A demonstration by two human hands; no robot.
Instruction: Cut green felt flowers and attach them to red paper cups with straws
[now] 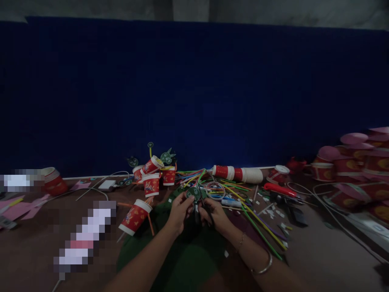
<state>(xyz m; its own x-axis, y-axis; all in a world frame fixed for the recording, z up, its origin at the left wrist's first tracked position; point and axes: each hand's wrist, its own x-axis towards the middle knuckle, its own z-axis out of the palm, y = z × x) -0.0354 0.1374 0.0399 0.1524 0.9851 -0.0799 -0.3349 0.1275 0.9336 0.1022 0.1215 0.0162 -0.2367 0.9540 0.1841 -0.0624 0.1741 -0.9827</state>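
Note:
Near the middle of the table, my left hand (180, 211) pinches a dark green paper cutout (192, 194) with pale markings. My right hand (215, 214) is closed round the dark handles of a pair of scissors (204, 202), whose blades reach up beside the cutout. Both hands are close together, fingers partly hidden. Beneath them lies a dark green sheet (188, 251). Left of my hands, a red printed paper cup (135, 217) lies tilted with orange strips at it. Behind it, several more red cups (151, 184) are grouped, some bearing green cutouts (166, 157).
Colourful sticks (258, 221) and white paper scraps (275, 211) spread to the right. A row of stacked cups (237, 173) lies behind, near a red-handled tool (281, 189). Cups with pink paper (340, 162) pile up at far right, loose cables nearby. A blue partition (194, 93) closes the back.

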